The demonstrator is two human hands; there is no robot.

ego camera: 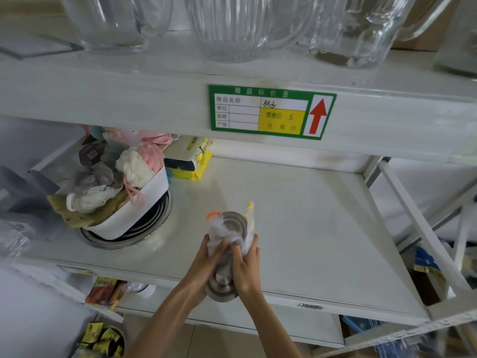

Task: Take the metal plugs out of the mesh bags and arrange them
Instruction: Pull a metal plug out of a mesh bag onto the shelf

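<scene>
Above the front of the white shelf (296, 215), both hands hold a stack of round metal plugs partly wrapped in white mesh bags. My left hand (206, 257) grips the mesh bag (219, 232) with an orange tag on the left side. My right hand (247, 264) clasps the right side, where a second mesh with a yellow tag (249, 215) hangs. One metal plug (233, 220) shows at the top inside the mesh. Another metal plug (220, 290) sticks out bare below my hands, near the shelf's front edge.
A white tub (144, 202) full of bath puffs and sponges sits on round metal rings (124, 239) at the left. Yellow packets (193, 166) lie behind it. Glass jugs (232, 27) stand on the shelf above, over a green price label (271, 112). Snack packets (103, 339) lie below.
</scene>
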